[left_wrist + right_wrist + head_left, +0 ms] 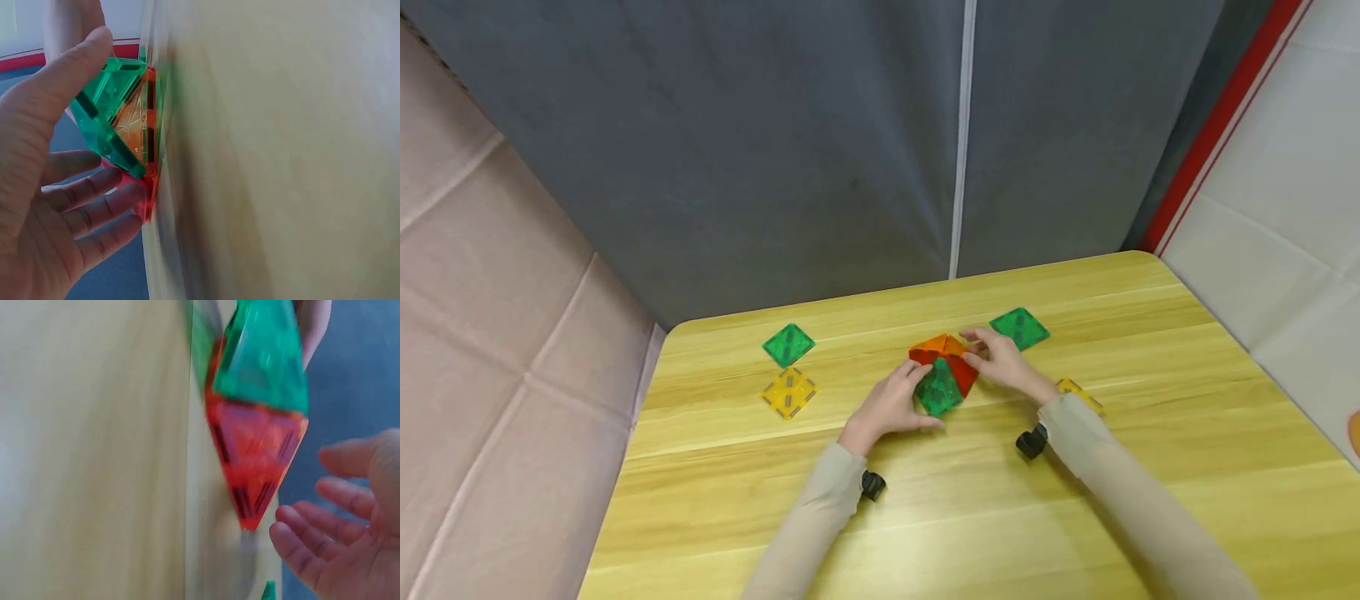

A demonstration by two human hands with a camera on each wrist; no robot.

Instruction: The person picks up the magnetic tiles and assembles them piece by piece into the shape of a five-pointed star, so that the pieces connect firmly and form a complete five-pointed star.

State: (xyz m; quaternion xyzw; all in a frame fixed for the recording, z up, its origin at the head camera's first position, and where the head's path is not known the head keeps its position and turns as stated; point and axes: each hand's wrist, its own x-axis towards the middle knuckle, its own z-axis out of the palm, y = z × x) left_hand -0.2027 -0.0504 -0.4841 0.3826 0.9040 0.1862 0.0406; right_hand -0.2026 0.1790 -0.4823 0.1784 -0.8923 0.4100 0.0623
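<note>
A small built shape of translucent magnetic tiles stands on the table, with a green square tile (938,388) leaning at the front, red triangular tiles (253,456) at the sides and an orange tile (942,343) at the back. My left hand (895,402) is at its left side, fingertips against a red tile and thumb spread apart from the shape. On the right, my right hand (1002,361) hovers close beside the red side with loosely bent fingers. In the right wrist view a gap shows between those fingers and the tiles.
Flat on the table at left lie a green tile (788,344) and a yellow tile (789,392). Another green tile (1019,328) lies beyond my right hand, and a yellow one (1078,394) is partly hidden under the right forearm. A grey curtain (775,167) hangs behind the table (925,533).
</note>
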